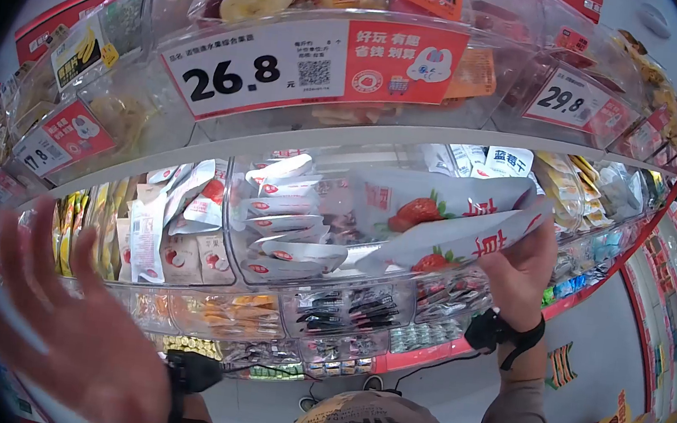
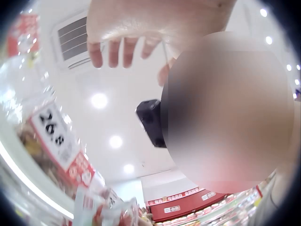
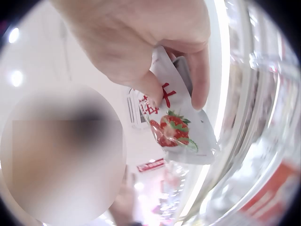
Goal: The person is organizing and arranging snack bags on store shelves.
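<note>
Your right hand (image 1: 520, 270) pinching two white strawberry snack packets (image 1: 454, 225) at the clear shelf bin (image 1: 264, 274) full of like packets, your left hand (image 1: 83, 324) spread wide, empty, low left, below the 26.8 price tag (image 1: 246, 71)

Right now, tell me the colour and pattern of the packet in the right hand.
White packet with red strawberries and red characters; clearest in the right wrist view.

Head forward; wrist views upward, close.
</note>
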The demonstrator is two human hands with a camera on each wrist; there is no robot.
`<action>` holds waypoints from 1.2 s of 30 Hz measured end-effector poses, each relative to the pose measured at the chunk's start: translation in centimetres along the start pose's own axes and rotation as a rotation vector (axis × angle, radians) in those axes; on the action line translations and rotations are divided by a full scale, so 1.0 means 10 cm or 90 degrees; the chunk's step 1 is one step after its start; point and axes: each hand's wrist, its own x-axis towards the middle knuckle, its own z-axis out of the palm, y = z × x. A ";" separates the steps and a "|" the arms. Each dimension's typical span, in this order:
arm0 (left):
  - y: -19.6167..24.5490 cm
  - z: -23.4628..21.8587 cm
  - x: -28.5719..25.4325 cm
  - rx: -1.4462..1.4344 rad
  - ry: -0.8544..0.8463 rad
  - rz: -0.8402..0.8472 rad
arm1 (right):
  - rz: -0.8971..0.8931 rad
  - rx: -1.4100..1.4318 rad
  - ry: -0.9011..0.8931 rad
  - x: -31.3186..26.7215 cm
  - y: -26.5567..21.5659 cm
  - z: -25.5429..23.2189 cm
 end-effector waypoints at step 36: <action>0.14 -0.41 0.30 0.091 0.005 0.006 | 0.080 -0.677 -0.705 0.59 0.01 0.20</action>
